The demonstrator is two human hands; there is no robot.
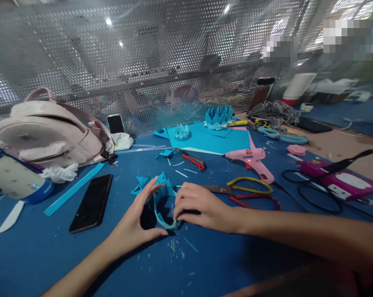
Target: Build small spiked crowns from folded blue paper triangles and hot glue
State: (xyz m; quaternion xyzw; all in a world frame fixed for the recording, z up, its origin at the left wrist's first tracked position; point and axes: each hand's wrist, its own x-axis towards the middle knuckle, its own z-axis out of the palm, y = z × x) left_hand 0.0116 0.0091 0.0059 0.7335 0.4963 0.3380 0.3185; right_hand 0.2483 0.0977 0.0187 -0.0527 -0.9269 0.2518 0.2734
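Observation:
A folded light-blue paper ring [163, 205] with pointed tips stands on the blue table [81, 255] in front of me. My left hand [137, 222] curls round its left side, thumb under its near edge and fingers at its top point. My right hand [201, 206] presses its fingertips on the ring's right side. Both hands are closed on the paper. Small folded blue paper pieces [141, 183] lie just behind it.
Scissors [248, 194] and a pink glue gun [254, 161] lie right of my hands. A black phone [92, 202] and a blue paper strip [73, 189] lie to the left, a pink backpack [53, 132] behind. Blue paper sheets [211, 140], finished paper crowns [219, 115] and a red cutter [192, 159] sit farther back.

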